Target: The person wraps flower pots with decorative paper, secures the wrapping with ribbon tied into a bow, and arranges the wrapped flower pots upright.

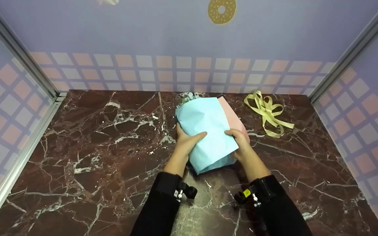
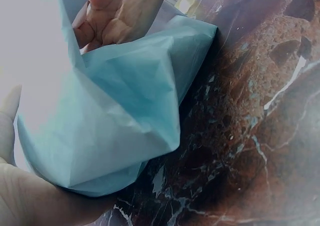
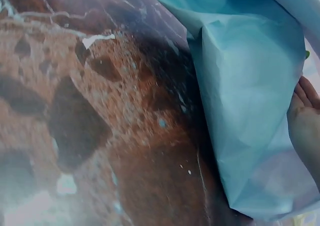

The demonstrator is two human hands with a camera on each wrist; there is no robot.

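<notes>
A sheet of light blue wrapping paper (image 1: 205, 121) is folded round into a loose bundle on the table, over a pink sheet (image 1: 231, 116) that shows along its right side. Pale green leaves (image 1: 190, 96) poke out at the far end; what else lies inside is hidden. My left hand (image 1: 186, 141) grips the bundle's left side, thumb on top. On the right, my right hand (image 1: 242, 144) pinches the blue sheet's edge, thumb on top and fingers mostly concealed. The near end of the blue paper (image 2: 130, 96) gapes open in the left wrist view.
A looped yellow ribbon (image 1: 267, 109) lies on the dark red marbled table (image 1: 110, 157), right of the bundle near the back. Purple panels with a checked border (image 1: 149, 72) enclose the table at the back and both sides.
</notes>
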